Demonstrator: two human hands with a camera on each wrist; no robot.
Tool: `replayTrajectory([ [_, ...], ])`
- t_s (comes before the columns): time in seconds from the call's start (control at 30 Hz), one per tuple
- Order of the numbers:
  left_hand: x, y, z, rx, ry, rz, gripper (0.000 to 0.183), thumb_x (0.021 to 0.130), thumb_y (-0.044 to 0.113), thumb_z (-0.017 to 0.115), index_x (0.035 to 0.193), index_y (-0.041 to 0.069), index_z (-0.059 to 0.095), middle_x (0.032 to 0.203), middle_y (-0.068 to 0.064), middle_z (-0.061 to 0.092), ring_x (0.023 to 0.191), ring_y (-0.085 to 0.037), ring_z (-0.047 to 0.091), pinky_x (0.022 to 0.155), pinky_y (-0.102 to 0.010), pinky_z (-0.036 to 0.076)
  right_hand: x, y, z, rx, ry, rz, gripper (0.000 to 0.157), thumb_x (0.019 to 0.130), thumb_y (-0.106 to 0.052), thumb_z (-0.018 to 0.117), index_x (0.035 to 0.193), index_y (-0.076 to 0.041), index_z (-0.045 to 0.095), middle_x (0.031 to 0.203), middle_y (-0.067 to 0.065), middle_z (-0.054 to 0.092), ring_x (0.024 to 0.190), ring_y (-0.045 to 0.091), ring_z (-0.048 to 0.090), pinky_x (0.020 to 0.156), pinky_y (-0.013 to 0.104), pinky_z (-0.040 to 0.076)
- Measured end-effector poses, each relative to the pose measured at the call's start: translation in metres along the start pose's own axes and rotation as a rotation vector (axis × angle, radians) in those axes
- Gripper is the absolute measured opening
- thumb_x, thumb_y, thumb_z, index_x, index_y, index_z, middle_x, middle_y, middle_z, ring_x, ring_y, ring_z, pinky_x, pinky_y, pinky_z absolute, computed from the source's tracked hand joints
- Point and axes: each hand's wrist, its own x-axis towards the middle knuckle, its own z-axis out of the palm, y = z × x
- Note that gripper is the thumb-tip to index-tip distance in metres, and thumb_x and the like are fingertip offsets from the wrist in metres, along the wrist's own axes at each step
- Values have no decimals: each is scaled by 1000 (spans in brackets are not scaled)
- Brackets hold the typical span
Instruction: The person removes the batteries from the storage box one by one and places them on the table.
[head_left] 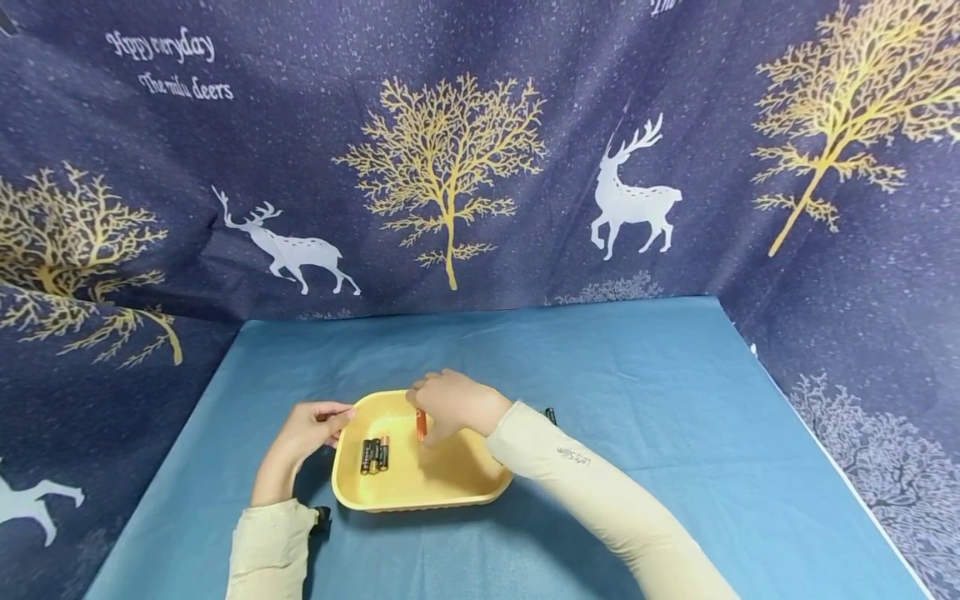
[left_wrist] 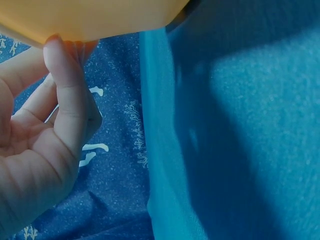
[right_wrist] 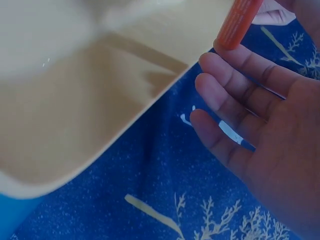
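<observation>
A yellow plastic basket (head_left: 468, 498) stands in front of me on the blue cloth. My left hand (head_left: 311, 429) pinches its left rim between thumb and fingers; the left wrist view shows the fingertips against the basket wall (left_wrist: 110, 20). Over the inside of the basket, my right hand (head_left: 453, 404) holds an orange battery (head_left: 421, 423) between thumb and index finger. From the right wrist, that orange battery (right_wrist: 240, 22) appears above the rim, with the other fingers spread loosely. Several black-and-copper batteries (head_left: 375, 456) lie side by side in the basket's left part.
Just right of the basket, a dark battery-like object (head_left: 551, 415) lies on the blue cloth (head_left: 637, 383), partly hidden by the right sleeve (head_left: 570, 467). A dark blue hanging (head_left: 525, 275) with deer and trees encloses the back and sides.
</observation>
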Motion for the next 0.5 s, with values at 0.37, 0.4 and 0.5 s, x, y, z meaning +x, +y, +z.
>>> replayTrajectory([
  [0.37, 0, 0, 1, -4, 0, -4, 29, 94, 10, 63, 112, -12, 65, 82, -10, 69, 62, -17, 64, 58, -32, 57, -12, 9, -4, -18, 24, 2, 41, 76, -46, 75, 105, -19, 64, 109, -4, 62, 104, 14, 55, 92, 34, 45],
  [0.4, 0, -1, 1, -5, 1, -4, 29, 94, 11, 63, 112, -12, 65, 82, -9, 69, 62, -17, 64, 58, -32, 57, -13, 10, -5, -20, 28, 3, 43, 76, -46, 75, 106, -18, 64, 109, -4, 62, 103, 15, 55, 92, 34, 45],
  [0.5, 1, -1, 0, -4, -1, -2, 29, 94, 11, 63, 111, -12, 65, 81, -9, 69, 62, -17, 63, 58, -31, 57, -18, 12, -5, -17, 40, 3, 46, 75, -46, 75, 109, -17, 64, 110, -3, 62, 102, 15, 54, 92, 35, 45],
])
